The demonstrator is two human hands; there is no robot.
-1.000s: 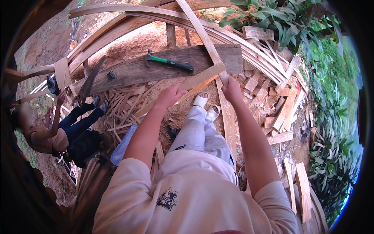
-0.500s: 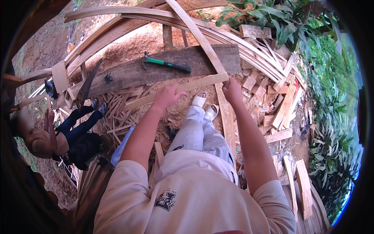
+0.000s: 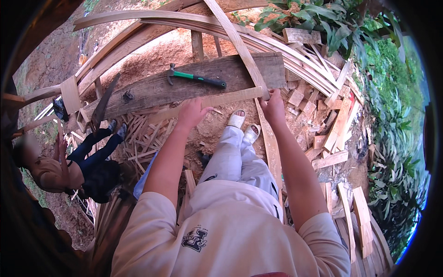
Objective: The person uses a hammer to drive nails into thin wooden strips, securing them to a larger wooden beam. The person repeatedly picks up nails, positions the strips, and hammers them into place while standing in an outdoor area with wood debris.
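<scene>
My left hand is closed over a pale wooden strip, its thumb stretched out to the right. The strip lies level in front of me, along the near side of a dark weathered plank. By its right end, my right hand has its fingers pinched together. There a long wooden batten slants down to the same spot, and a small dark patch shows by the fingertips; what they grip I cannot make out. A claw hammer with a green and black handle rests on the plank, beyond my left hand.
A hand saw leans at the plank's left end. Long bent boards span the far side. Offcuts and sawdust litter the ground around my sandals. Another person is at the left; leafy plants grow on the right.
The right end of the held strip has shifted slightly left. My right hand has moved off that end, and its fingers have changed position. My left hand has slid slightly left.
</scene>
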